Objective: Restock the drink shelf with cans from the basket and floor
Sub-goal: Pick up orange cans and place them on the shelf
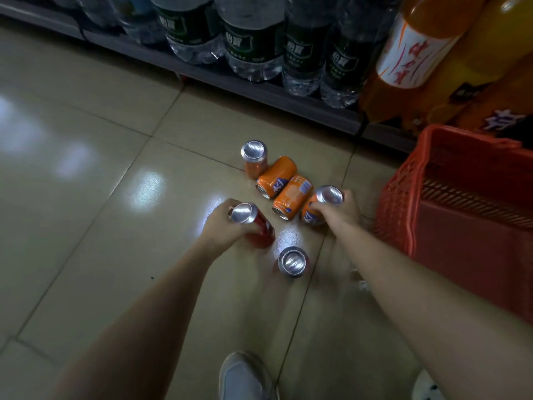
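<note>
**Two cans gripped above a tiled floor, four more left lying or standing**

Nearest the camera, two shoes are seen at the bottom edge: a grey one [245, 376], cut off at the heel, and a pale one [427, 386] of which only a corner shows. Both bare forearms are stretched forward over the beige tiled floor [86, 197].

The left hand [223, 223] is closed in a grip round a red can [253, 226], the fingers curled about its side; the can is tilted, its silver end turned toward the camera. The right hand [343, 209] is closed round an orange can [320, 206], gripped near its top end with the thumb across the body. Whether either can is touching the floor cannot be told.

Six cans are counted in all. Just nearer than the red can, an upright can [292, 261] stands on the floor, only its silver end visible, so its colour cannot be made out. Between the hands and beyond them, two orange cans lie on their sides, touching one another: one [292, 197] just beside the gripped orange can, the other [275, 177] behind it. A further orange can [255, 158] stands upright at the far end, against the second lying can.

At the right, a red plastic basket [403, 192] is set on the floor, cut off by the frame edge; its inside is only partly seen.

Farthest off, the bottom shelf [259, 88] carries clear water bottles [251, 39] with dark green labels and large orange drink bottles [418, 53], all cut off at the top.
</note>
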A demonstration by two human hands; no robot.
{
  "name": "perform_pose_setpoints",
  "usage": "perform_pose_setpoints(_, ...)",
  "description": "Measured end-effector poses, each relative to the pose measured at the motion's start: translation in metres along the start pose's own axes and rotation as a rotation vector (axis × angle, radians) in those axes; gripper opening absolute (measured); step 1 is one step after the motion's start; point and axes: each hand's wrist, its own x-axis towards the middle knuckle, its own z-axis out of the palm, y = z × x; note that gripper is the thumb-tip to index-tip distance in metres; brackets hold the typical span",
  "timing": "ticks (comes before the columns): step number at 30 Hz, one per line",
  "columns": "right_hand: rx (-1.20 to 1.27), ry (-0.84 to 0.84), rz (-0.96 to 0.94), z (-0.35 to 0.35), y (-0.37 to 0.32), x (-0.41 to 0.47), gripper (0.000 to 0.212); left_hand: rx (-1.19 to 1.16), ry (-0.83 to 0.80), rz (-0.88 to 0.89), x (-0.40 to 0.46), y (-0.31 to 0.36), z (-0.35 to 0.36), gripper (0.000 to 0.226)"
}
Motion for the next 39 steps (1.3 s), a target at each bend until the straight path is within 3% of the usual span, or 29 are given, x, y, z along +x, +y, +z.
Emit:
perform_pose_setpoints(1, 0.070, 0.027, 0.024, -0.003, 0.000, -0.005, 0.058, -0.083, -0.008, 0.009, -0.006, 0.007, -0.003, 0.054)
perform_pose_setpoints(3, 0.147, 0.041, 0.026, -0.006, 0.000, -0.017, 0.051, -0.190, 0.061, 0.027, -0.005, 0.002, -0.010, 0.016)
perform_pose_setpoints(5, 0.174, 0.010, -0.009, -0.008, 0.005, -0.028, 0.048, -0.221, 0.036, 0.012, -0.008, 0.004, -0.014, 0.013)
perform_pose_setpoints(7, 0.164, -0.019, -0.063, -0.010, 0.009, -0.040, 0.048, -0.131, -0.023, 0.017, -0.007, 0.002, -0.012, 0.031)
perform_pose_setpoints(10, 0.141, -0.033, -0.136, -0.013, 0.026, -0.051, 0.045, 0.082, 0.016, 0.011, -0.012, -0.003, -0.002, 0.032)
perform_pose_setpoints(13, 0.137, -0.035, -0.180, -0.018, 0.041, -0.060, 0.043, 0.331, -0.033, 0.008, -0.012, -0.014, 0.013, 0.058)
perform_pose_setpoints(18, 0.053, -0.050, -0.179, -0.023, 0.065, -0.067, 0.048, 0.596, -0.165, 0.066, -0.016, -0.019, 0.036, 0.063)
perform_pose_setpoints(23, 0.029, -0.063, -0.175, -0.023, 0.082, -0.068, 0.054, 0.704, -0.145, 0.174, -0.020, -0.039, 0.052, 0.059)
perform_pose_setpoints(26, -0.096, -0.132, -0.301, -0.028, 0.089, -0.071, 0.067, 0.706, -0.144, 0.223, -0.022, -0.046, 0.058, 0.058)
perform_pose_setpoints(31, -0.370, -0.293, -0.435, -0.036, 0.104, -0.075, 0.088, 0.775, -0.183, 0.241, -0.024, -0.047, 0.068, 0.081)
perform_pose_setpoints(36, -0.502, -0.328, -0.454, -0.030, 0.108, -0.082, 0.088, 0.910, -0.188, 0.119, -0.035, -0.041, 0.085, 0.094)
perform_pose_setpoints(39, -0.512, -0.346, -0.458, -0.030, 0.108, -0.081, 0.092, 0.845, -0.103, 0.073, -0.039, -0.042, 0.089, 0.096)
